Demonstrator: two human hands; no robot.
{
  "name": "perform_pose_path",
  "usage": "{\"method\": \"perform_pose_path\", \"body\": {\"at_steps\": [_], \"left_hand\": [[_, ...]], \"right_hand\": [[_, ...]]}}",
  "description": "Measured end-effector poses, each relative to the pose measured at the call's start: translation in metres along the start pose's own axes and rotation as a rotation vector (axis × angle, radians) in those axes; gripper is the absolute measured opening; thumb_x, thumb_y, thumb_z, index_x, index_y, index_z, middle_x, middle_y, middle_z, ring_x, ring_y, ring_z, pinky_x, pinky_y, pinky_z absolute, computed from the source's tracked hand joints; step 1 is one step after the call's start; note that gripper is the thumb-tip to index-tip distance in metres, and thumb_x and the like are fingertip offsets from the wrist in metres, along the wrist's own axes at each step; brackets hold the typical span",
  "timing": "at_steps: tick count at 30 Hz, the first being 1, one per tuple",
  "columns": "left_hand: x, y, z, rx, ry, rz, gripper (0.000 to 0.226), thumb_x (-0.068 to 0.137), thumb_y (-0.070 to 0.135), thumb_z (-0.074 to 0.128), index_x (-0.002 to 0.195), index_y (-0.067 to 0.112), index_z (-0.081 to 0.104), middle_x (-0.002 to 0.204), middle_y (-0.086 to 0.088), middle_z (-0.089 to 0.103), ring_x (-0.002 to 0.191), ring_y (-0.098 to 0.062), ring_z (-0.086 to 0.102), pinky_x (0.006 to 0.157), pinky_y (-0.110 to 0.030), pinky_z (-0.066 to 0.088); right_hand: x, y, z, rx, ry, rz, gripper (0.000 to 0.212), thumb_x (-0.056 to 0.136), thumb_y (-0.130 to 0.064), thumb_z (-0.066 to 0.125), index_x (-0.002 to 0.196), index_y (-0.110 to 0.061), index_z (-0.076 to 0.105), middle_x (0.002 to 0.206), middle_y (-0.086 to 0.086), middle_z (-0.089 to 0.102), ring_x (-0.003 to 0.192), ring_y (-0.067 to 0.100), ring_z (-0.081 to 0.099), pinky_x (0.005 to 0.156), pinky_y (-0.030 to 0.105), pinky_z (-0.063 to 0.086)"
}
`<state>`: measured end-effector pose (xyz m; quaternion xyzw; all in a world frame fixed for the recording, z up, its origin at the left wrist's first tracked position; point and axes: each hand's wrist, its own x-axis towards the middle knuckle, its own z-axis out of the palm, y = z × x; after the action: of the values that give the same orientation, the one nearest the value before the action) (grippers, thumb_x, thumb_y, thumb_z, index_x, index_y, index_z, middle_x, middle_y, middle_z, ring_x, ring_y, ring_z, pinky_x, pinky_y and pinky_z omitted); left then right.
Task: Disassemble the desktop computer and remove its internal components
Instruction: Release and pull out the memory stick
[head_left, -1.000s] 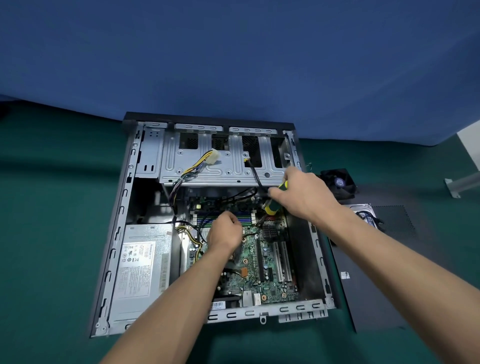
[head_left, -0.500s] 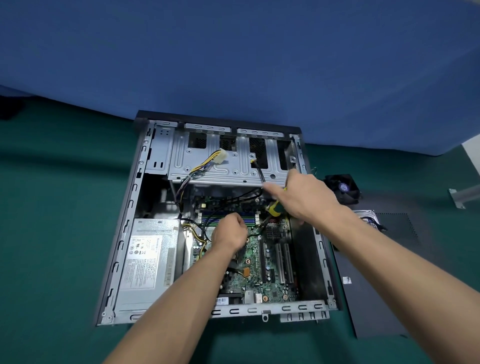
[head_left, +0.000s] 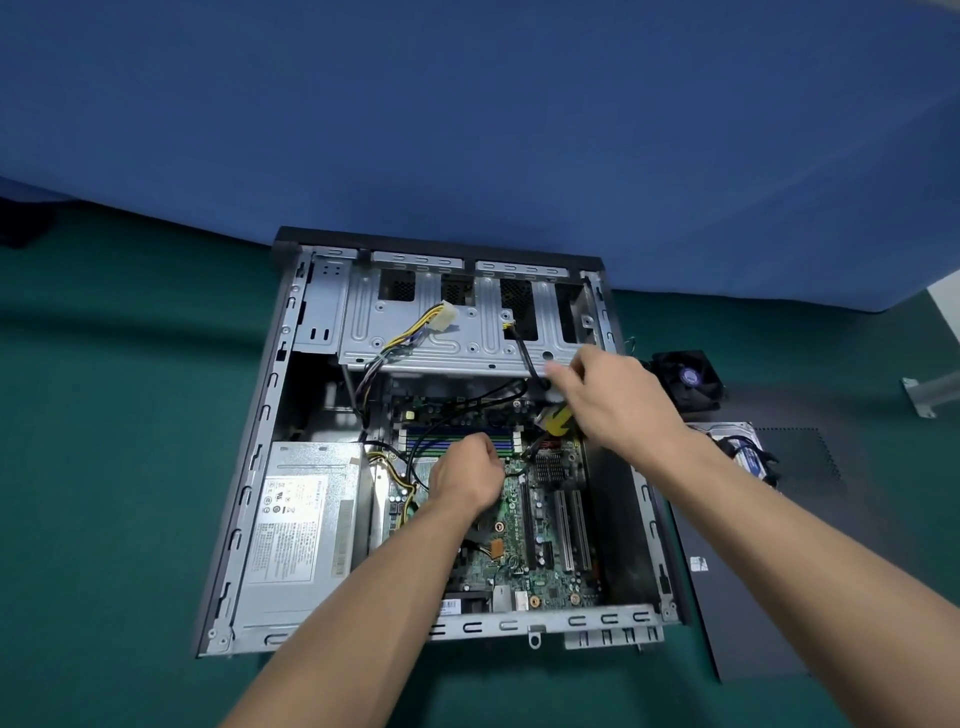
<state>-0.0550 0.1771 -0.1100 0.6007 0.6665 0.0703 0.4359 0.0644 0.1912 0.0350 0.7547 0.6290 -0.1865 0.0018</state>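
Both hands are inside the open desktop computer (head_left: 311, 519), which lies on its side on the green desk (head_left: 104, 467), at 12 o'clock from the person. The left hand (head_left: 470, 475) is curled into a fist over the middle of the motherboard (head_left: 535, 545); what it holds, if anything, is hidden. The right hand (head_left: 608, 400), at 2 o'clock from the left, grips a yellow-handled screwdriver (head_left: 556, 421) near the drive cage (head_left: 441, 332). The step looks like freeing a part mounted mid-board. Next, probably, the tip must be seated square on a screw. A removed fan (head_left: 688, 382) and a drive (head_left: 737, 447) lie at 3 o'clock, outside the case; the power supply (head_left: 301, 519) remains inside at 9 o'clock.
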Motion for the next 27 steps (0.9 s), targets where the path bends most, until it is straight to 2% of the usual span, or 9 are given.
{"method": "perform_pose_path", "body": {"at_steps": [2, 6, 10, 13, 15, 17, 20, 24, 27], "left_hand": [[0.0, 0.0, 0.0, 0.0, -0.006, 0.01, 0.012, 0.088, 0.011, 0.048, 0.087, 0.02, 0.057, 0.09, -0.001, 0.065, 0.08, -0.02, 0.056, 0.064, -0.026, 0.038], [0.0, -0.001, 0.0, 0.016, -0.008, 0.021, 0.013, 0.087, 0.011, 0.048, 0.09, 0.018, 0.059, 0.092, -0.002, 0.066, 0.084, -0.023, 0.059, 0.067, -0.029, 0.044], [0.001, -0.001, 0.0, 0.023, -0.006, 0.023, 0.013, 0.086, 0.01, 0.049, 0.088, 0.019, 0.059, 0.092, -0.003, 0.067, 0.086, -0.024, 0.06, 0.07, -0.03, 0.046], [0.001, -0.001, 0.001, 0.038, -0.004, 0.019, 0.014, 0.085, 0.01, 0.048, 0.087, 0.019, 0.059, 0.092, -0.003, 0.067, 0.087, -0.025, 0.06, 0.07, -0.03, 0.046], [0.001, -0.001, 0.001, 0.037, -0.003, 0.015, 0.015, 0.085, 0.009, 0.048, 0.087, 0.019, 0.059, 0.092, -0.003, 0.068, 0.086, -0.025, 0.06, 0.069, -0.03, 0.047], [0.001, 0.0, 0.001, 0.028, -0.001, 0.012, 0.014, 0.085, 0.01, 0.049, 0.088, 0.019, 0.059, 0.092, -0.003, 0.067, 0.086, -0.026, 0.06, 0.069, -0.031, 0.047], [0.002, -0.001, 0.001, 0.035, 0.005, 0.009, 0.013, 0.086, 0.011, 0.049, 0.088, 0.019, 0.059, 0.092, -0.003, 0.067, 0.086, -0.025, 0.06, 0.067, -0.03, 0.044], [0.002, 0.0, 0.002, 0.034, 0.004, 0.014, 0.014, 0.086, 0.01, 0.048, 0.086, 0.02, 0.058, 0.09, -0.003, 0.067, 0.085, -0.026, 0.06, 0.065, -0.029, 0.042], [0.001, 0.0, 0.002, 0.044, 0.008, 0.016, 0.014, 0.085, 0.009, 0.048, 0.085, 0.02, 0.057, 0.09, -0.002, 0.066, 0.084, -0.025, 0.059, 0.063, -0.028, 0.041]], "right_hand": [[0.002, 0.002, 0.001, 0.032, -0.007, -0.006, 0.011, 0.094, -0.024, 0.047, 0.1, -0.015, 0.048, 0.107, 0.007, 0.054, 0.085, 0.025, 0.049, 0.07, 0.031, 0.035], [0.002, 0.002, 0.0, 0.001, -0.017, -0.008, 0.023, 0.093, -0.038, 0.051, 0.102, -0.017, 0.047, 0.101, 0.005, 0.053, 0.083, 0.024, 0.048, 0.07, 0.032, 0.037], [0.004, 0.002, -0.001, 0.044, -0.052, -0.027, 0.019, 0.091, -0.022, 0.053, 0.107, -0.017, 0.044, 0.113, 0.005, 0.047, 0.089, 0.025, 0.05, 0.074, 0.032, 0.038], [0.004, 0.001, -0.001, -0.032, -0.03, -0.015, 0.026, 0.094, -0.038, 0.049, 0.106, -0.015, 0.046, 0.106, 0.005, 0.05, 0.092, 0.029, 0.053, 0.073, 0.035, 0.04], [0.006, 0.002, -0.001, 0.003, -0.057, -0.049, 0.013, 0.095, -0.026, 0.046, 0.102, -0.016, 0.047, 0.109, 0.006, 0.053, 0.091, 0.028, 0.052, 0.071, 0.033, 0.038], [0.006, 0.0, -0.005, 0.01, -0.15, -0.128, 0.016, 0.09, -0.02, 0.054, 0.105, -0.019, 0.047, 0.113, 0.004, 0.046, 0.091, 0.023, 0.051, 0.073, 0.031, 0.038], [0.008, -0.003, -0.009, -0.056, -0.146, -0.156, 0.026, 0.095, -0.038, 0.047, 0.108, -0.015, 0.05, 0.106, 0.003, 0.05, 0.093, 0.023, 0.05, 0.074, 0.032, 0.038], [0.007, -0.004, -0.007, -0.013, -0.166, -0.164, 0.021, 0.091, -0.02, 0.053, 0.109, -0.019, 0.042, 0.117, 0.006, 0.046, 0.089, 0.022, 0.049, 0.075, 0.031, 0.038], [0.002, -0.005, -0.004, -0.079, -0.093, -0.112, 0.03, 0.095, -0.036, 0.048, 0.116, -0.014, 0.044, 0.116, 0.006, 0.052, 0.092, 0.028, 0.052, 0.075, 0.034, 0.04]]}}
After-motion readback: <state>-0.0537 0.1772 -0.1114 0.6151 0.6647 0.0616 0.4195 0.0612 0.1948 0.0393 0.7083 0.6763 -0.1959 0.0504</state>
